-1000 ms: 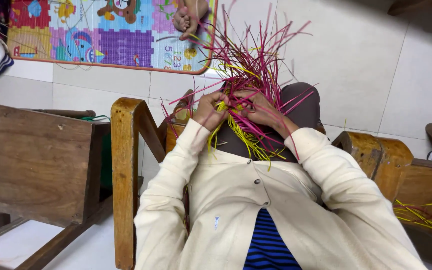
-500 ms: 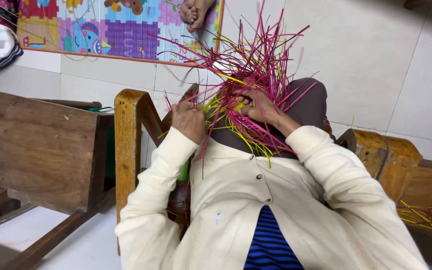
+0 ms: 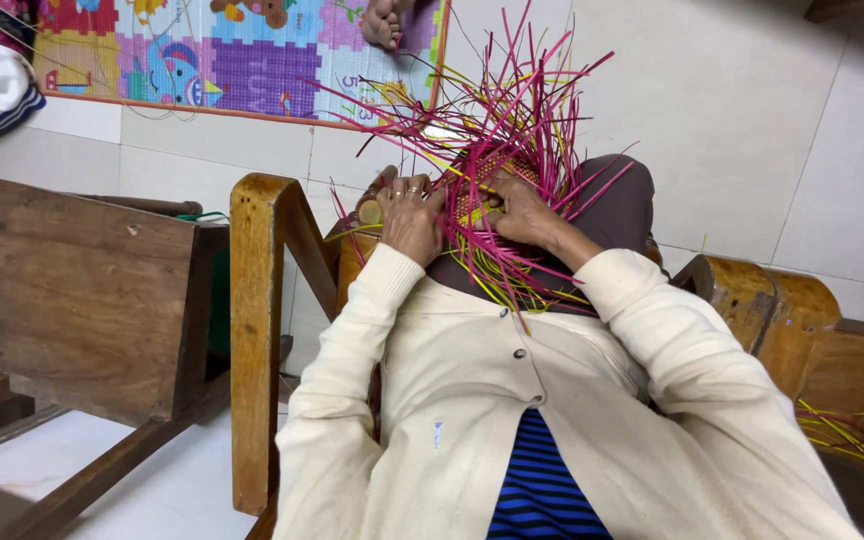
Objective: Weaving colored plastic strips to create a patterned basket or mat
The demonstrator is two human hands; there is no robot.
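Weaving in progress sits on the person's lap: a half-made basket of pink and yellow strips, its woven core small and tight, with loose strip ends fanning up and outward from it like spokes. The left hand lies against the left side of the woven core, fingers curled over it and closed on the work; a ring shows on one finger. The right hand presses on the right side, its fingers bent narrow into the strips, seemingly pinching one or two, though which ones cannot be told from this view.

The piece looks very light. The strips appear thin, flat and springy: stiff enough to stand up unsupported, yet flexible enough to bend where they trail down over the dark skirt. They seem smooth, likely plastic, so they could slip out of a loose pinch, and a sharp fold would probably crease them. The sensible place to hold is the dense woven centre, where both hands already are; the free ends would flex and offer no control over the whole.

The person wears a cream cardigan over a blue striped top and sits in a wooden chair. More yellow and pink strips lie at the right, beside the chair's arm. A wooden stool stands to the left, and a colourful puzzle mat lies on the tiled floor beyond, with someone else's bare foot on it.
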